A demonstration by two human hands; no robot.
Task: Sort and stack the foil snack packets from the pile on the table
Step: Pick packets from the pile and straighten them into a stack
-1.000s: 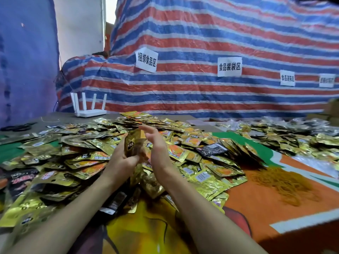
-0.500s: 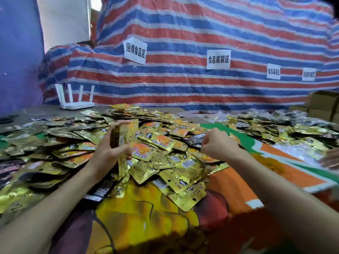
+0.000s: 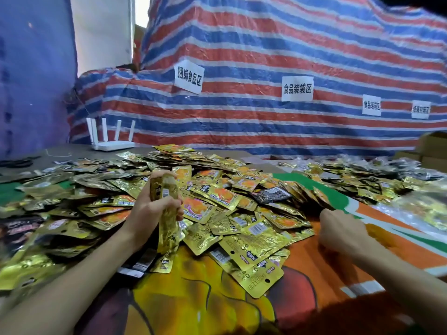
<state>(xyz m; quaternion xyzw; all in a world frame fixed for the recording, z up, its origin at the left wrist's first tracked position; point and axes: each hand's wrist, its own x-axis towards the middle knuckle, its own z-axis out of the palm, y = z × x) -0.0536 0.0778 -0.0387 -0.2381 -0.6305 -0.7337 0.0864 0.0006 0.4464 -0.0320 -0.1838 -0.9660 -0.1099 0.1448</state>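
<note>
A wide pile of gold foil snack packets [image 3: 229, 199] covers the table's left and middle, with a few black packets [image 3: 271, 195] mixed in. My left hand [image 3: 150, 211] is shut on an upright stack of gold packets [image 3: 167, 213], held on edge above the pile's near side. My right hand [image 3: 343, 229] is apart from the pile, to its right, low over the orange part of the printed cloth [image 3: 314, 269]. Its fingers are curled shut and pointing down; what lies under them is hidden. A yellowish patch of rubber bands [image 3: 382, 235] shows just beyond it.
A second heap of gold and clear packets [image 3: 362, 180] lies at the back right. A white router [image 3: 108, 139] stands at the back left. A striped tarp with paper labels [image 3: 297, 88] walls the back. Cardboard boxes [image 3: 433, 148] sit at the far right.
My right hand left the stack and swung right and down to the orange cloth beside the pile. My left hand keeps the stack upright in about the same place.
</note>
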